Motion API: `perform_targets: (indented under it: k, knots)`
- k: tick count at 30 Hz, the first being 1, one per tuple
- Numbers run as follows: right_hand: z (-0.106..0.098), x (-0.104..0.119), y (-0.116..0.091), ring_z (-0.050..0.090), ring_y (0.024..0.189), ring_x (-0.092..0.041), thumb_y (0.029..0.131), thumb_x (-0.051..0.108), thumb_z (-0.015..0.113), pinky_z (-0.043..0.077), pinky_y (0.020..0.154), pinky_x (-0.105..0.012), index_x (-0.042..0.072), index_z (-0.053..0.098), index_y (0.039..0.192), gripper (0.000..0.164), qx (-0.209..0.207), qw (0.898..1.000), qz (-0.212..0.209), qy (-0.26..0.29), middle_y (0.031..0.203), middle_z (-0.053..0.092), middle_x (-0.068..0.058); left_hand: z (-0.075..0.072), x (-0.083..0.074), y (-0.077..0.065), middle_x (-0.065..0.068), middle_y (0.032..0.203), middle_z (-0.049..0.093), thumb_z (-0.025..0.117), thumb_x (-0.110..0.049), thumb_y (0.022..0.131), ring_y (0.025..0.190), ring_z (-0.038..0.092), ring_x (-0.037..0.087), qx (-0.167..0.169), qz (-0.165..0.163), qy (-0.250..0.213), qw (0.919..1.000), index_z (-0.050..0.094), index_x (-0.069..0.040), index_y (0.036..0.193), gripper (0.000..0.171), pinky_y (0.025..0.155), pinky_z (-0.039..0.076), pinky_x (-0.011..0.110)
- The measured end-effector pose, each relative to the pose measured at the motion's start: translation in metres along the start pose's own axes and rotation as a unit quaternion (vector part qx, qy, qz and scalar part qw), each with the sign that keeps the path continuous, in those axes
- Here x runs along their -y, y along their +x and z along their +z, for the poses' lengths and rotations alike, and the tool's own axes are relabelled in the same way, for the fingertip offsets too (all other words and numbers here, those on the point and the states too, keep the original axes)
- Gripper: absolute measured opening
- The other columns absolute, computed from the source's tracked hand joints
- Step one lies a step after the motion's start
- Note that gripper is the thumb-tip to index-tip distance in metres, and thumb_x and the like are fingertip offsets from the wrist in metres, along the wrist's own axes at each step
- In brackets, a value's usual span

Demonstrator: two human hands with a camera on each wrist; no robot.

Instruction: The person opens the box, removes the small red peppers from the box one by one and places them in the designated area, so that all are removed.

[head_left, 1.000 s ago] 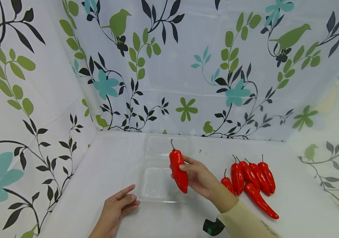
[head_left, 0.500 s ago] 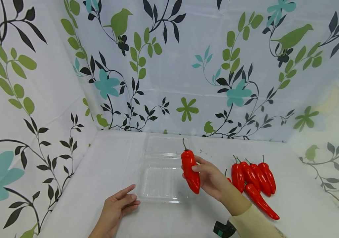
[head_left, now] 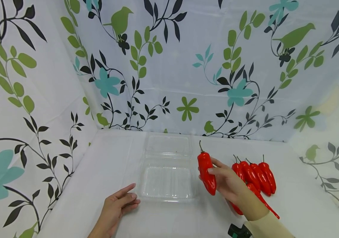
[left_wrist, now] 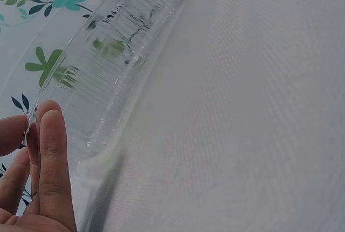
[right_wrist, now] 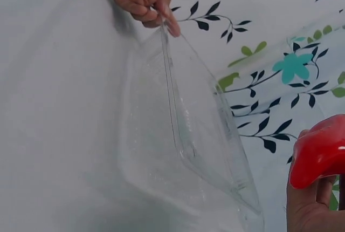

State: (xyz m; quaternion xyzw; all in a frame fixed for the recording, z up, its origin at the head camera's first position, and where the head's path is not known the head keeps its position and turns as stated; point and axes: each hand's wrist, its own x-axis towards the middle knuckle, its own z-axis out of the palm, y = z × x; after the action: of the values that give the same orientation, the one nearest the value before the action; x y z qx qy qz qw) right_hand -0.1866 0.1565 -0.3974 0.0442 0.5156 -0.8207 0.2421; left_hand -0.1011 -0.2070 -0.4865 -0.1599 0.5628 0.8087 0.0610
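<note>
My right hand (head_left: 224, 180) grips a glossy red chili pepper (head_left: 206, 173), stem up, above the table just right of a clear plastic clamshell container (head_left: 167, 199). In the right wrist view the pepper (right_wrist: 321, 148) shows at the right edge, over my fingers (right_wrist: 302, 202). The container lies with its lid (head_left: 167, 145) folded back toward the curtain. My left hand (head_left: 115, 208) is at the container's front left corner. Seen from the left wrist, its thumb (left_wrist: 11, 135) and fingers (left_wrist: 52, 156) pinch the container's rim (left_wrist: 59, 59).
Several more red chili peppers (head_left: 261, 178) lie grouped on the white table (head_left: 112, 158) at the right, partly hidden by my right forearm. One pepper (head_left: 236, 208) peeks out below the wrist. A patterned curtain (head_left: 187, 66) encloses the back and sides.
My right hand has carried the pepper rightward, from over the container to beside it. The left hand has stayed at the corner.
</note>
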Motion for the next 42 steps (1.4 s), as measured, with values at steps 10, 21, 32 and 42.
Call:
perform_targets:
  k: [10, 21, 32, 42]
  knots:
    - [-0.041, 0.010, -0.021, 0.041, 0.135, -0.030, 0.100, 0.009, 0.052, 0.048, 0.107, -0.047, 0.016, 0.020, 0.157, 0.066, -0.025, 0.999, -0.021, -0.020, 0.150, 0.036, -0.008, 0.000, 0.000, 0.002, 0.015, 0.100, 0.070, 0.069, -0.003, 0.094, 0.090, 0.073, 0.025, -0.001, -0.001, -0.002, 1.0000, 0.050, 0.005, 0.145, 0.055, 0.086, 0.061, 0.035]
    - [-0.094, 0.022, -0.044, 0.038, 0.131, -0.022, 0.105, 0.025, 0.052, 0.048, 0.107, -0.040, 0.018, 0.014, 0.159, 0.067, -0.090, 0.992, -0.019, -0.087, 0.148, 0.032, -0.001, -0.001, -0.001, 0.001, 0.016, 0.101, 0.070, 0.069, -0.002, 0.094, 0.091, 0.073, 0.025, 0.002, -0.003, 0.000, 1.0000, 0.050, 0.005, 0.145, 0.055, 0.086, 0.061, 0.034]
    - [-0.147, 0.029, -0.063, 0.042, 0.123, -0.013, 0.106, 0.031, 0.053, 0.052, 0.100, -0.029, 0.014, 0.011, 0.160, 0.071, -0.134, 0.978, -0.014, -0.162, 0.143, 0.034, 0.006, -0.001, 0.000, 0.002, 0.016, 0.102, 0.070, 0.069, -0.003, 0.094, 0.091, 0.073, 0.025, 0.002, -0.002, 0.005, 1.0000, 0.051, 0.004, 0.145, 0.055, 0.086, 0.061, 0.034]
    - [-0.187, 0.036, -0.078, 0.027, 0.129, -0.021, 0.105, 0.037, 0.054, 0.053, 0.094, -0.025, 0.014, -0.003, 0.163, 0.084, -0.187, 0.967, 0.015, -0.173, 0.146, 0.027, 0.006, -0.002, 0.000, 0.003, 0.018, 0.103, 0.070, 0.070, -0.002, 0.092, 0.091, 0.073, 0.026, 0.002, -0.003, 0.006, 1.0000, 0.051, 0.006, 0.143, 0.055, 0.087, 0.060, 0.035]
